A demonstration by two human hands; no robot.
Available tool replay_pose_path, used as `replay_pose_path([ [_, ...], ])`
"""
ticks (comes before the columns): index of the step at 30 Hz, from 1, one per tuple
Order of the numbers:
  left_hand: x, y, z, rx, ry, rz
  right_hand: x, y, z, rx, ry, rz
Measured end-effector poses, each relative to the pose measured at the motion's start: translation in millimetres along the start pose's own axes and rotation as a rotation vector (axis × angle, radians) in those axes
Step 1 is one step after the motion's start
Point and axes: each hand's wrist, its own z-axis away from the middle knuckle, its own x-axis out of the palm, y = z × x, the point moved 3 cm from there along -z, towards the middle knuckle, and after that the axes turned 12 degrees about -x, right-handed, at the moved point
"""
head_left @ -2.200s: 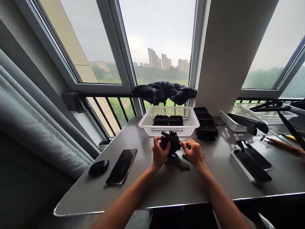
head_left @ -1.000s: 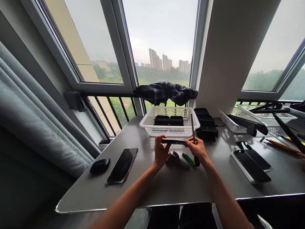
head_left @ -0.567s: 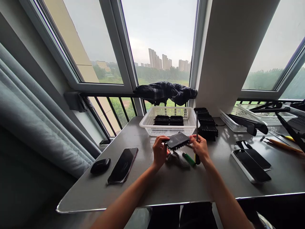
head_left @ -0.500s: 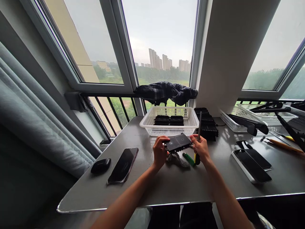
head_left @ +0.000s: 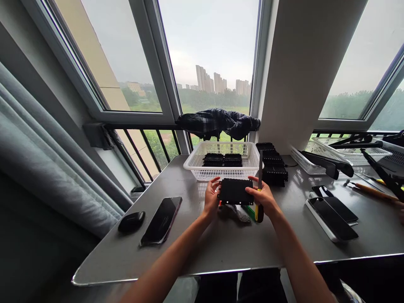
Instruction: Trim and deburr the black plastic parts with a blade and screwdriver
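Observation:
Between my two hands is a black rectangular plastic part (head_left: 235, 191) with small teeth and tabs along its edges, its broad face toward me. My left hand (head_left: 212, 197) grips its left end. The fingers and thumb of my right hand (head_left: 264, 198) pinch its right end. That same hand also keeps hold of a long tool (head_left: 259, 208) with a yellow and black handle, its dark narrow shaft pointing up. Under the part, a crumpled grey cloth (head_left: 238, 214) and a green object (head_left: 249, 211) lie on the table, both partly hidden.
Behind my hands a white basket (head_left: 222, 173) contains similar black parts (head_left: 222, 160). More black parts (head_left: 274, 168) are stacked right of it. Phones (head_left: 161, 221) (head_left: 334, 219) and a black case (head_left: 131, 221) lie on the grey table (head_left: 126, 261). Another person's hand (head_left: 399, 206) shows at far right.
The black part has turned from tilted to nearly level, with its broad face now toward me. My right fingers have shifted on its right end. A hand has appeared at the far right edge.

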Motion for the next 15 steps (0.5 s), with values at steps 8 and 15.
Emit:
replay_pose_path([
  [8,5.5,-16,-6,-0.287,-0.228,0.022,-11,4,-6,-0.174,0.153,0.213],
  [15,5.4,-22,-5,-0.184,-0.213,-0.053,-16,0,-4,-0.329,0.176,0.604],
])
